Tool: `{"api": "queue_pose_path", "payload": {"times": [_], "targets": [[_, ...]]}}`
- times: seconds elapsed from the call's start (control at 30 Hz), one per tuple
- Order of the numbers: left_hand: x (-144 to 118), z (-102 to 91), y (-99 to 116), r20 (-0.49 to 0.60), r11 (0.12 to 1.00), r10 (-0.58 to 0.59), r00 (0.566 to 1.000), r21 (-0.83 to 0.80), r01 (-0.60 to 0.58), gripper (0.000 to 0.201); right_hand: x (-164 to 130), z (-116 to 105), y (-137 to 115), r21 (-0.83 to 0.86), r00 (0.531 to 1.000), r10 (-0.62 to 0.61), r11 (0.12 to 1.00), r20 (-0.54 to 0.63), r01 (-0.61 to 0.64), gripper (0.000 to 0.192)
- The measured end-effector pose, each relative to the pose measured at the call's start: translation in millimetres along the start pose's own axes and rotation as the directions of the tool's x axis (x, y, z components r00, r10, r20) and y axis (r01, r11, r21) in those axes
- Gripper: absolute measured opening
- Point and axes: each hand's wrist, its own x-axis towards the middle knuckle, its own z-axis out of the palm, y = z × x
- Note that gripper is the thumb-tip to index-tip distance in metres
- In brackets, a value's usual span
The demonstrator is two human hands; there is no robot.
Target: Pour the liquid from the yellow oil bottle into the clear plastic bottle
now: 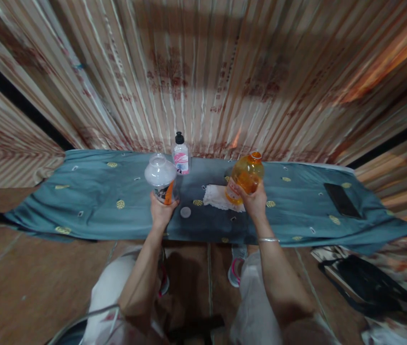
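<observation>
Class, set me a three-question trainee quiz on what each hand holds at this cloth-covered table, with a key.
1. True or false: the right hand holds the orange bottle.
2. Multiple choice: the left hand's grip is on A) the pump bottle, B) the clear bottle, C) the dark phone.
3. What lies on the blue cloth just below the orange bottle?

Key:
1. True.
2. B.
3. A white cloth.
</observation>
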Motion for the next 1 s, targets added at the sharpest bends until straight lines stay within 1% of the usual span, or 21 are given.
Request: {"api": "queue_pose_path", "payload": {"times": [0.1, 0.23, 0.33, 0.43, 0.53, 0.67, 0.77, 0.83, 0.93, 1.0], "targets": [[1, -7.5, 10, 0.026, 0.997, -0.076, 0.997, 0.001, 0.076, 0.081, 0, 2, 2, -0.002, 1.000, -0.016, 1.000, -0.016, 0.016, 0.097], [-1, -15.1, 25, 0.069, 0.995, -0.090, 0.994, -0.034, 0.093, 0.072, 0, 6, 7, -0.005, 0.998, -0.049, 0.999, -0.048, 0.049, 0.094], [-6, -17.6, 34, 0.117, 0.994, -0.073, 0.990, -0.070, 0.081, 0.069, 0, 8, 9, 0.006, 0.995, -0.077, 0.997, -0.070, 0.077, 0.090], [-11, -17.6, 42, 0.175, 0.993, -0.043, 0.984, -0.104, 0.062, 0.066, -1, 9, 8, 0.039, 0.995, -0.084, 0.996, -0.059, 0.086, 0.086], [-15, -16.3, 50, 0.244, 0.988, 0.004, 0.970, -0.150, 0.034, 0.063, -1, 8, 6, 0.064, 0.996, -0.078, 0.995, -0.045, 0.081, 0.083], [-15, -13.0, 61, 0.316, 0.977, 0.062, 0.947, -0.212, 0.007, 0.066, -1, 7, 6, 0.061, 0.997, -0.067, 0.996, -0.035, 0.069, 0.081], [-13, -11.3, 63, 0.336, 0.970, 0.077, 0.939, -0.244, 0.007, 0.067, -1, 6, 6, 0.061, 0.998, -0.060, 0.996, -0.029, 0.061, 0.080], [-11, -12.2, 62, 0.331, 0.968, 0.065, 0.941, -0.251, 0.021, 0.069, 0, 5, 6, 0.073, 0.998, -0.050, 0.996, -0.025, 0.052, 0.083], [-10, -18.2, 55, 0.314, 0.969, 0.023, 0.949, -0.242, 0.056, 0.070, 1, 4, 6, 0.084, 0.999, -0.040, 0.996, -0.021, 0.042, 0.089], [-11, -24.9, 49, 0.302, 0.970, -0.007, 0.953, -0.230, 0.079, 0.067, 1, 4, 7, 0.076, 0.999, -0.041, 0.996, -0.017, 0.042, 0.090]]}}
